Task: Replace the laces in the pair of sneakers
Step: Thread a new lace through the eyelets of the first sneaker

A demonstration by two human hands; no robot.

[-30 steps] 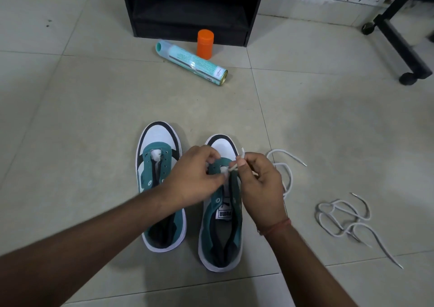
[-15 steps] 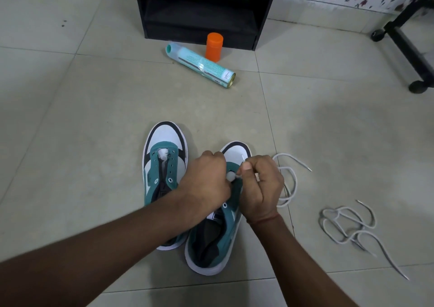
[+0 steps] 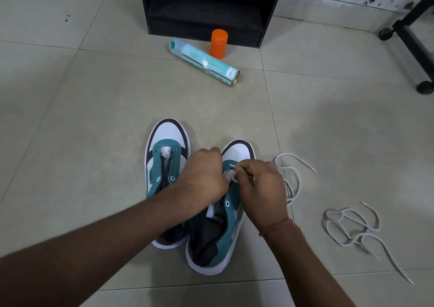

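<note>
Two teal, white and black sneakers stand side by side on the tiled floor. The left sneaker (image 3: 164, 156) has bare eyelets and no lace. My left hand (image 3: 202, 177) grips the front eyelet area of the right sneaker (image 3: 218, 231). My right hand (image 3: 260, 184) pinches the end of a white lace (image 3: 293, 177) at the front eyelets; the rest of that lace trails in loops on the floor to the right. A second white lace (image 3: 352, 227) lies loose in a tangle further right.
A teal spray can (image 3: 204, 61) lies on its side beyond the sneakers, beside an upright orange cap (image 3: 218, 43). A black cabinet (image 3: 206, 8) stands behind them. A black wheeled stand leg (image 3: 413, 43) crosses the top right corner.
The right sneaker's heel has swung left and it now sits angled against the left sneaker. Both hands have stayed at its front eyelets with the lace end.
</note>
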